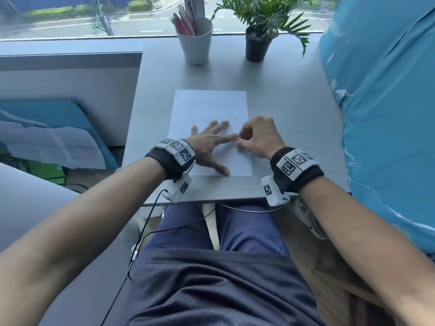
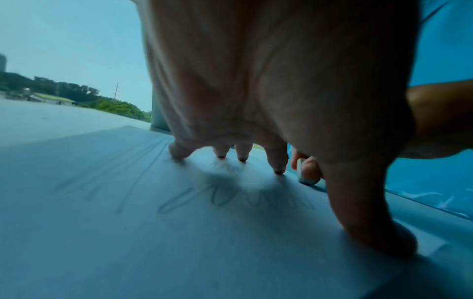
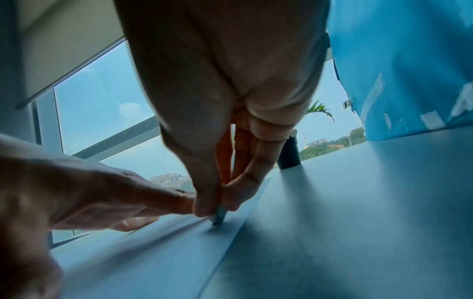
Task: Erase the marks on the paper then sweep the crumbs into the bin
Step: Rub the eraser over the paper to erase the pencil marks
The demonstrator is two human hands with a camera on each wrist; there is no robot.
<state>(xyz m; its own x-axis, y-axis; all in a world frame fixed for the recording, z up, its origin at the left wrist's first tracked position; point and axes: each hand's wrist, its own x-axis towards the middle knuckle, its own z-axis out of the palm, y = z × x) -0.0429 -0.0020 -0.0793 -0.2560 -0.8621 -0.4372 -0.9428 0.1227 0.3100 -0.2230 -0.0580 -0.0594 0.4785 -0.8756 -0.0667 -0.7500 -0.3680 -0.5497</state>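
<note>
The right hand (image 1: 256,137) pinched the eraser (image 3: 219,217), tip on the paper (image 1: 211,102). The marks (image 2: 230,198) ran crosswise just left of that grip, beneath the left hand (image 1: 207,147), spread flat.

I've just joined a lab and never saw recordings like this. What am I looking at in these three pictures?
No machine here: a person sits at a grey desk, wearing one camera on the head and one on each wrist, strapped on with marked wristbands. The widest scene is the head camera looking down; the other two look along each hand from its wrist. On the desk lies a sheet of paper with faint pencil marks; behind it stand a white cup of pens and a potted plant. The left hand lies spread flat on the paper. The right hand pinches a small eraser whose tip touches the paper near its right edge.
</note>
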